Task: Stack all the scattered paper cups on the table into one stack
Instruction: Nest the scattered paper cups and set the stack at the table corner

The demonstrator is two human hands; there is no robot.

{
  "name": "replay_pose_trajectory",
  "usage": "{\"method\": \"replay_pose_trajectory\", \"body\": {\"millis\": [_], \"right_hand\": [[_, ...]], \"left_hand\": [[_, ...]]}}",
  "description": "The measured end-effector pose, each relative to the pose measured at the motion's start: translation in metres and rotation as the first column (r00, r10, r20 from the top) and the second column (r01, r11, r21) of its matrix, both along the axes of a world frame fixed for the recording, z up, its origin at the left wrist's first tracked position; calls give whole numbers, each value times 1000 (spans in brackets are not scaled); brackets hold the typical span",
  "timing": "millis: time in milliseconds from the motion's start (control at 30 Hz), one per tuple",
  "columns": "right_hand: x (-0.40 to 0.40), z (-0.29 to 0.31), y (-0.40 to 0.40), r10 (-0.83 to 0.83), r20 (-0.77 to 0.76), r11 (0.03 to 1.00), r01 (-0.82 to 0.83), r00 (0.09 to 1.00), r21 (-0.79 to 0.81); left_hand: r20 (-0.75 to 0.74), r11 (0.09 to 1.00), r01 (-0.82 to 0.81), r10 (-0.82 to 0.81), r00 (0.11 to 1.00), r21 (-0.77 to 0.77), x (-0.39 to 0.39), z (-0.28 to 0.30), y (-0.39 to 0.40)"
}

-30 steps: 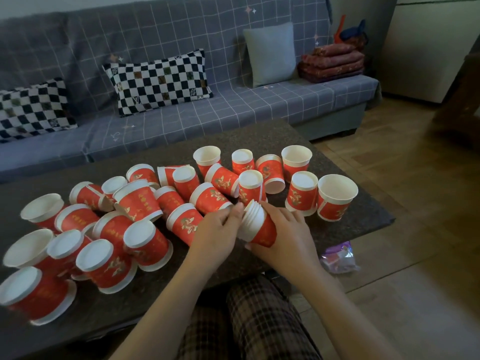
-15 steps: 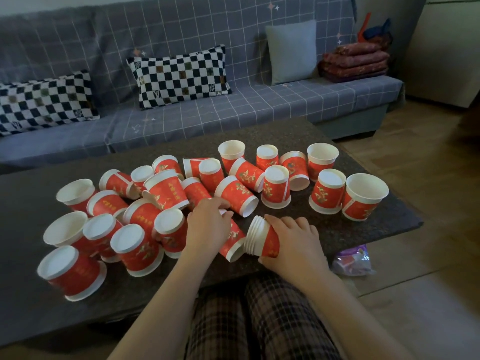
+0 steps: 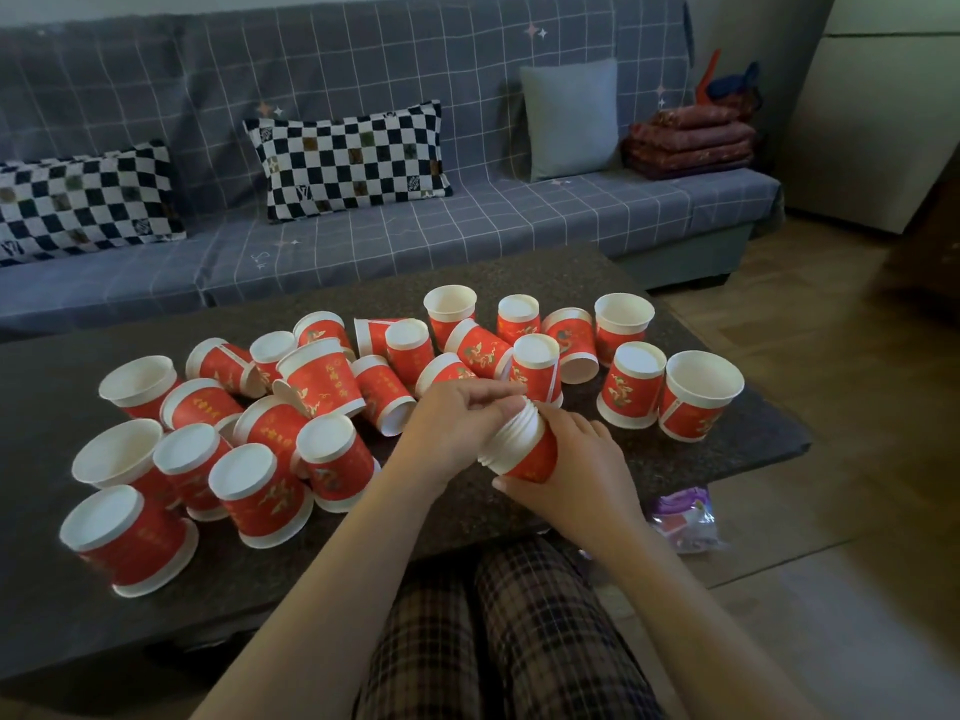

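Dark table (image 3: 727,449) in front of a couch, loose cups (image 3: 260,491) mostly off to the left. Left hand (image 3: 457,413) pinches the stack's rims; the stack (image 3: 519,444) tilts mouth up-left, and right hand (image 3: 576,470) grips its base, so left's closer to grab next.

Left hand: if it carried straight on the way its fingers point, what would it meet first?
The left hand points right, at the rims of the cup stack in the right hand. Its fingertips look to be already at the stack's mouth, though depth is unclear.
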State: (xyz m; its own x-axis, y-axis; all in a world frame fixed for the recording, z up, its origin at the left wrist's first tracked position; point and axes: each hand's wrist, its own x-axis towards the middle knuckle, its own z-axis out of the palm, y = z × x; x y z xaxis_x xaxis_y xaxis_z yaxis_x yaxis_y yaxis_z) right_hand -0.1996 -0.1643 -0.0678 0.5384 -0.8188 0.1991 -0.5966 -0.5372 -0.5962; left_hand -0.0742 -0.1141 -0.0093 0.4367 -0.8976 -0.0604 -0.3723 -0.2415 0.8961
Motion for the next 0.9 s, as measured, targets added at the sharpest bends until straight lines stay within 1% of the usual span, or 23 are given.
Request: {"method": "replay_pose_trajectory", "body": {"millis": [100, 167, 267, 333, 400, 533, 667, 733, 800, 900], "right_hand": [[-7, 2, -5, -54, 95, 997, 49, 994, 54], [-16, 10, -9, -83, 203, 993, 64, 976, 102], [-36, 33, -18, -96, 427, 978, 5, 899, 208], [-56, 49, -31, -129, 521, 971, 0, 844, 240], [-75, 63, -49, -172, 580, 967, 24, 796, 254], [-105, 87, -88, -240, 616, 966, 122, 750, 227], [-115, 81, -140, -287, 602, 957, 204, 745, 205], [-114, 67, -169, -305, 570, 952, 223, 763, 212], [-109, 51, -192, -335, 524, 938, 229, 783, 258], [-101, 30, -219, -337, 467, 923, 191, 818, 333]], "left_hand": [[92, 997, 72, -70, 993, -25, -15, 12, -6], [167, 990, 104, -88, 982, -92, -27, 21, -12], [254, 970, 106, -48, 966, -218, -45, 36, -22], [304, 937, 145, -44, 952, -318, -58, 47, -34], [338, 903, 211, -79, 938, -375, -72, 56, -53], [274, 886, 297, -205, 940, -356, -103, 66, -102], [259, 891, 321, -243, 935, -322, -124, 66, -154], [271, 909, 311, -236, 933, -278, -126, 57, -177], [278, 929, 292, -226, 934, -227, -123, 44, -195], [276, 951, 268, -219, 936, -155, -116, 24, -212]]}}
